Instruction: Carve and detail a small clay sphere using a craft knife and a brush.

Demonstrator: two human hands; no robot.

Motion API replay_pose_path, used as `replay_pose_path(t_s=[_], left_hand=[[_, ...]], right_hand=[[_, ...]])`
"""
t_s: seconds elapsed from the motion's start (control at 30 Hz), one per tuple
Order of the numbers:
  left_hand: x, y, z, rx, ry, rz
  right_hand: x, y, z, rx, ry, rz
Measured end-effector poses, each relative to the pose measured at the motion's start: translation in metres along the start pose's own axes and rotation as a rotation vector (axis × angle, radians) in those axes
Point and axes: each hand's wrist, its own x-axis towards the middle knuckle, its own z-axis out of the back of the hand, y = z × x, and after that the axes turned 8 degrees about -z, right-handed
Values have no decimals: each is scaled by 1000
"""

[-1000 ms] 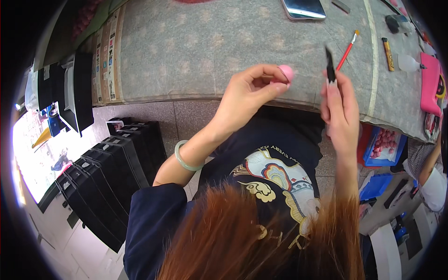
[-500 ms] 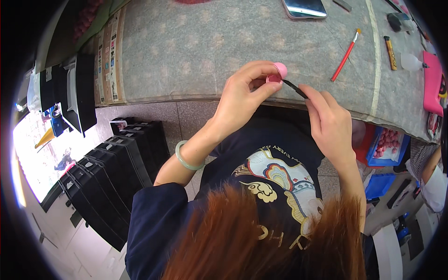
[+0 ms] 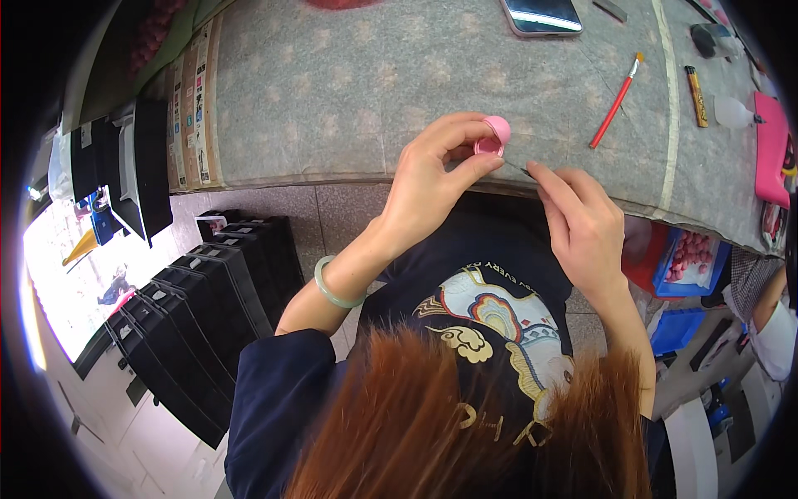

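Over the table's near edge, my left hand pinches a small pink round-topped case between thumb and fingers. The case looks like two hinged halves spread apart, its hollow side facing me. My right hand is closed on a thin dark tool, whose narrow tip points toward the case but stays a little apart from it. Most of the tool is covered by my fingers, so its exact kind cannot be made out.
The grey cloth-covered table carries a phone, a red-handled brush, a yellow tube, a small translucent bottle and a pink holder. Black cases stand at left. A blue bin holds pink pieces. Another person's arm shows at right.
My right hand has drawn the dark tool back from the case, and less of the tool shows now. My left hand keeps the case in nearly the same place, slightly turned.
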Motion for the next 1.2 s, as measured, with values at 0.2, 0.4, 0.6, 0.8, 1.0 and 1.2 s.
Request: replay_pose_path(t_s=[0.2, 0.4, 0.6, 0.8, 1.0, 1.2], left_hand=[[0, -2, -1, -1, 2, 1], [-2, 2, -1, 49, 16, -33], [-2, 2, -2, 88, 16, -55], [-3, 3, -2, 48, -4, -39], [-2, 5, -7, 88, -79, -89], [-2, 5, -6, 78, -74, -88]], right_hand=[[4, 1, 6, -38, 10, 16], [3, 0, 4, 26, 39, -31], [4, 0, 4, -56, 9, 2], [7, 2, 4, -77, 8, 9], [5, -2, 4, -100, -5, 27], [8, 1, 4, -107, 8, 24]])
